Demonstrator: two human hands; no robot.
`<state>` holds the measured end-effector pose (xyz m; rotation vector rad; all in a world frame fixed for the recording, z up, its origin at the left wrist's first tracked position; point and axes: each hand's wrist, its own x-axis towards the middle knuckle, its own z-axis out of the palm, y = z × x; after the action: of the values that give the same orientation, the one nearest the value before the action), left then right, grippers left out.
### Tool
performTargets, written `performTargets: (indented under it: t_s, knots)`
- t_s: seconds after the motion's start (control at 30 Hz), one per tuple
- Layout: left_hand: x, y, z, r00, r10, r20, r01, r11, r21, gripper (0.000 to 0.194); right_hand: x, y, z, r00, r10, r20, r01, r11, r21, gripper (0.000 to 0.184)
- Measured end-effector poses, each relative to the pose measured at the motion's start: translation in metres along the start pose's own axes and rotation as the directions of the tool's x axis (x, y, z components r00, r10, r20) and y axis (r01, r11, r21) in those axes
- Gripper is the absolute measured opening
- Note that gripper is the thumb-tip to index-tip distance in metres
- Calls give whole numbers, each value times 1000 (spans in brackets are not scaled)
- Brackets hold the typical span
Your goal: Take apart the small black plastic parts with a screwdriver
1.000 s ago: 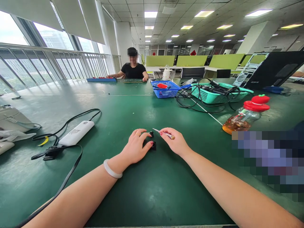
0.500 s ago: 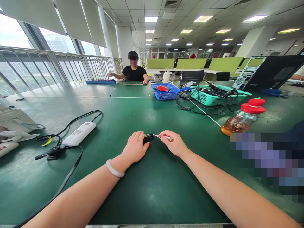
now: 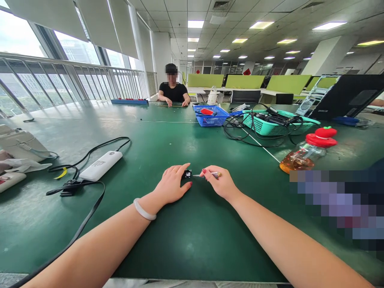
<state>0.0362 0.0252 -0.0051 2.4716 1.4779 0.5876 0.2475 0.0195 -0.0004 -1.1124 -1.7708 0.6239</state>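
In the head view my left hand (image 3: pixel 174 182) rests on the green table, curled around a small black part (image 3: pixel 188 173) with bright metal bits on its exposed end. Its thumb and index finger stand at either side of that part; the rest of it is hidden in the hand. Pinched in my right hand (image 3: pixel 220 182) is a small screwdriver (image 3: pixel 216 175) with a thin metal shaft and a pale handle. The shaft points left, its tip close to the black part; whether they touch I cannot tell.
A white power bank (image 3: pixel 101 165) with a black cable lies to the left. Farther off are a blue basket (image 3: pixel 211 121), a green basket (image 3: pixel 264 128) of black cables and a red-lidded jar (image 3: pixel 309 150). Across the green table (image 3: pixel 192 244) sits another person (image 3: pixel 172 92).
The black part has turned, showing its metal-marked end. My left index finger has lifted away from my thumb. The screwdriver tip has shifted slightly. The person opposite has brought their hands closer together.
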Motion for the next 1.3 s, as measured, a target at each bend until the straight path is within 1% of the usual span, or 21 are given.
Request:
performTargets:
  t_s: [0.07, 0.17, 0.3, 0.43, 0.5, 0.57, 0.63, 0.8, 0.97, 1.07, 1.13, 1.2, 1.3]
  knots:
    - [1, 0, -1, 1000, 5, 16, -5, 1000, 6, 58, -1, -2, -1, 1000, -13, -29, 13, 1000, 19, 48]
    - [2, 1, -2, 1000, 15, 27, -15, 1000, 8, 45, -2, -4, -3, 997, -23, -73, 26, 999, 45, 52]
    - [2, 4, -5, 999, 43, 26, -43, 999, -18, 32, -2, -6, -5, 993, -33, -110, 36, 999, 21, 53]
    - [0, 5, -5, 999, 51, 0, -51, 999, -10, 35, -3, -7, -5, 991, -52, -127, 54, 998, 10, 53]
    - [1, 4, -3, 999, 41, -14, -41, 999, 23, 39, -3, -8, -4, 989, -63, -135, 65, 998, 9, 57]
    - [1, 4, -1, 1000, 26, -4, -26, 998, 53, 40, -3, -9, -4, 986, -69, -149, 72, 997, 13, 62]
    - [2, 4, 1, 1000, 18, 19, -19, 998, 61, 39, -3, -10, -4, 985, -72, -157, 76, 997, 22, 64]
    - [-1, 9, -2, 997, 33, 75, -36, 999, 37, 26, -4, -11, -4, 984, -98, -146, 102, 995, 21, 63]
    - [-14, 20, -10, 992, 55, 112, -54, 998, -8, 22, -5, -10, -4, 985, -98, -144, 102, 995, 21, 61]
    - [-24, 27, -17, 984, 42, 175, -51, 998, 47, 23, -4, -10, -4, 986, -80, -148, 84, 996, 25, 62]
    - [-32, 29, -23, 972, 58, 227, -74, 995, 64, 21, -4, -11, -5, 987, -75, -142, 80, 996, 26, 62]
    - [-43, 29, -28, 961, 90, 260, -105, 993, 48, 19, -4, -11, -5, 988, -69, -136, 73, 997, 19, 63]
    - [-63, 20, -39, 959, 91, 269, -102, 994, 29, 18, -5, -13, -5, 989, -68, -134, 69, 998, 6, 63]
